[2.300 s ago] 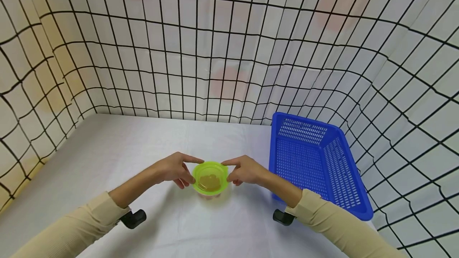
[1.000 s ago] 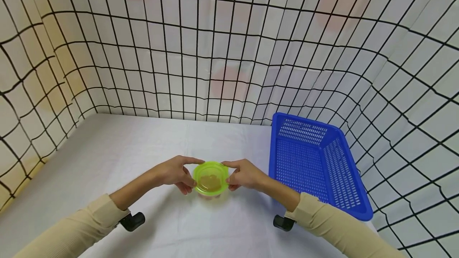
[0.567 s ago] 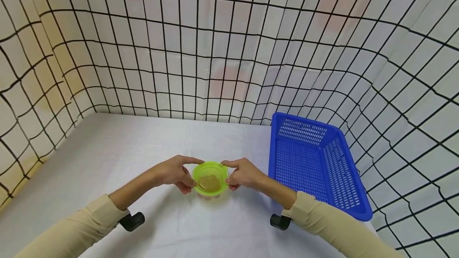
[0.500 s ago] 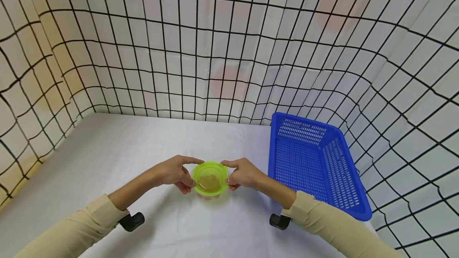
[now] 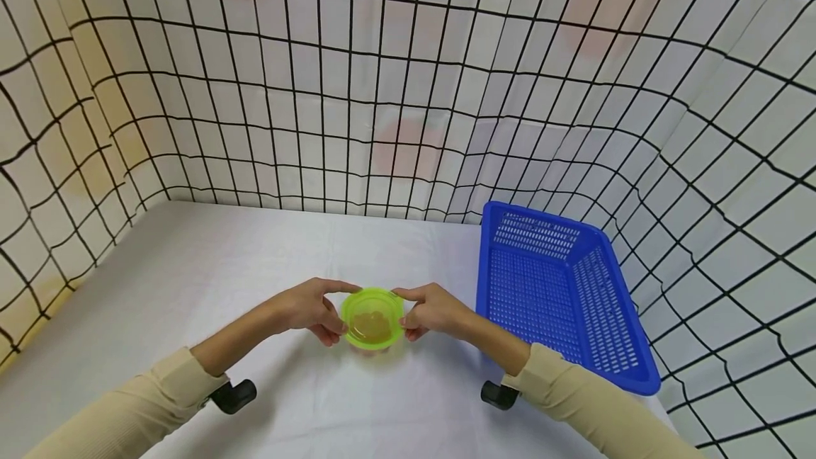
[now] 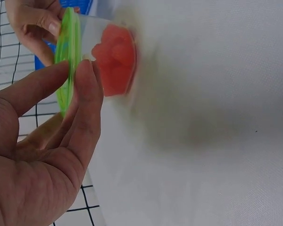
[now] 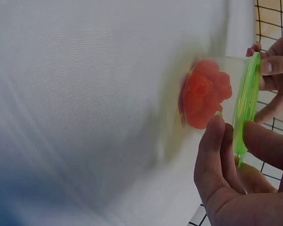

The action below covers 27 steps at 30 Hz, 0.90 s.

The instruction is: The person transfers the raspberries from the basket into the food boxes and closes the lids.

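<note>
A small clear plastic container with a bright green lid (image 5: 372, 317) stands upright on the white table in the head view. Red, raspberry-like pieces (image 6: 114, 60) lie in its bottom, and the right wrist view shows the same red pieces (image 7: 203, 94) through the wall. My left hand (image 5: 311, 310) pinches the lid's rim from the left, thumb on top and fingers underneath. Opposite it, my right hand (image 5: 435, 312) pinches the right side of the rim in the same way. The lid sits on the container's mouth.
A blue perforated plastic basket (image 5: 535, 296) stands on the right of the table, partly behind the right forearm. Black netting (image 5: 376, 101) over white sheeting encloses the back and both sides. A black wrist device (image 5: 234, 395) hangs under the left cuff.
Both hands have shifted very slightly toward the person along the rim since the earliest frame. The container and basket stay practically in place.
</note>
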Each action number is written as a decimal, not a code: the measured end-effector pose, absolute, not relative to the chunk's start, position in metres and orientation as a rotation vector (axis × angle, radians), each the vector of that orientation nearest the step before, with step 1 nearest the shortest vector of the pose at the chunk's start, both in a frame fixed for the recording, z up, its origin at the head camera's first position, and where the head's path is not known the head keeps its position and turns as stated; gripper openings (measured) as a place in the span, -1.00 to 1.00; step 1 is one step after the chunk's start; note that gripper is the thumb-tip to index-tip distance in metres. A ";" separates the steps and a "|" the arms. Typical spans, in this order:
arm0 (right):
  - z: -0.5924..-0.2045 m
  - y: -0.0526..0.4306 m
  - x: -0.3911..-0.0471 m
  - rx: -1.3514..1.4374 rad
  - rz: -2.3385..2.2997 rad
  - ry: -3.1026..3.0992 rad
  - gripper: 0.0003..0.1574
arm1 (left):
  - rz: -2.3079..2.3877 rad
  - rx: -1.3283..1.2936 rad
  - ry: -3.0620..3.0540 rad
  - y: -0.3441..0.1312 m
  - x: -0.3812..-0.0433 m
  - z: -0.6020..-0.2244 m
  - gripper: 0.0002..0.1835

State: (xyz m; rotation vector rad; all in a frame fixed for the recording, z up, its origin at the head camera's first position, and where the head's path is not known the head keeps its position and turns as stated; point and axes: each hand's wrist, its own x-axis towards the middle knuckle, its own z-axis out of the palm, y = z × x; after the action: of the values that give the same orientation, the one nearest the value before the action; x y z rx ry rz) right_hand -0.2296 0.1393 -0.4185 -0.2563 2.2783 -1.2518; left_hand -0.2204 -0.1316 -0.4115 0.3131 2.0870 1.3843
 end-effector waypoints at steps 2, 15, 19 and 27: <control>-0.418 0.138 -0.229 -0.263 -1.239 2.301 -0.19 | 1.383 0.311 2.086 -0.132 -0.220 -0.410 -0.21; -0.415 0.129 -0.233 -0.252 -1.187 2.498 -0.62 | 1.395 0.324 2.091 -0.130 -0.219 -0.409 -0.20; -0.417 0.129 -0.236 -0.227 -1.247 2.454 -0.72 | 1.398 0.323 2.093 -0.130 -0.219 -0.410 -0.20; -0.421 0.126 -0.236 -0.208 -1.358 2.407 -0.81 | 1.395 0.323 2.092 -0.131 -0.220 -0.409 -0.21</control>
State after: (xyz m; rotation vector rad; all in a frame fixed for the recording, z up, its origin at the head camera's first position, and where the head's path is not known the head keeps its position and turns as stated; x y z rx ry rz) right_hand -0.2358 0.1255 -0.4215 -0.2085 2.4074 -1.3577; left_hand -0.2195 -0.1305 -0.4094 0.3235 2.0925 1.3947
